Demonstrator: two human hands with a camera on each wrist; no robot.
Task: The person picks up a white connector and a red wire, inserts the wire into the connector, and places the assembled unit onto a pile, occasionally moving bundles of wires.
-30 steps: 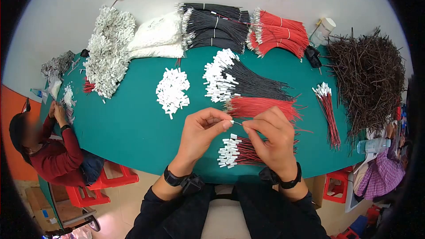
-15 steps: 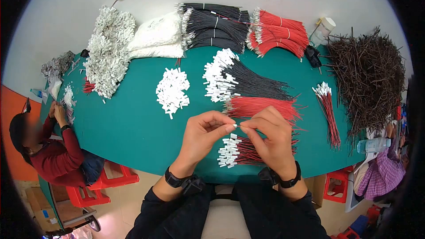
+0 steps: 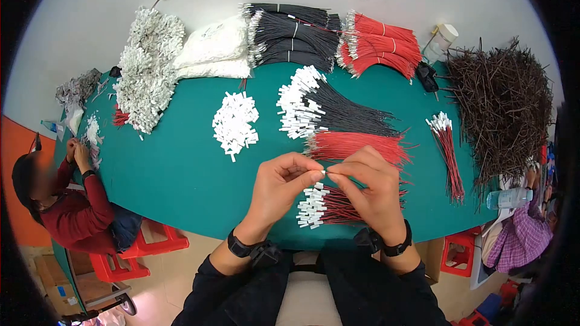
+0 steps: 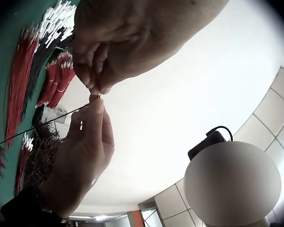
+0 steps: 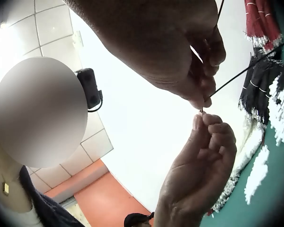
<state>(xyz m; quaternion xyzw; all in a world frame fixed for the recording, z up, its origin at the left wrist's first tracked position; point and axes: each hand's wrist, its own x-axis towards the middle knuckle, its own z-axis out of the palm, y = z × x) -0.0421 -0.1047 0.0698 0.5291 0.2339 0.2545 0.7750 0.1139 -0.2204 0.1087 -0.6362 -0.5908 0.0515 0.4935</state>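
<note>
Over the front of the green table, my left hand pinches a small white connector housing between thumb and forefinger. Only a sliver of the housing shows. My right hand pinches a thin wire right at that housing, fingertips of both hands nearly meeting. In the right wrist view the dark wire runs out from the fingers toward the upper right. Below the hands lies a batch of red and dark wires with white housings. Just beyond them are loose red wires and black wires with white housings.
A heap of loose white housings lies left of centre. Bundled black wires, bundled red wires and white bags line the back. At right are a small finished-looking bunch and a dark wire tangle. Another person sits at left.
My hands have come closer together, the left shifting slightly right. The gap where the housing and wire end showed has narrowed, and the fingertips now nearly meet.
</note>
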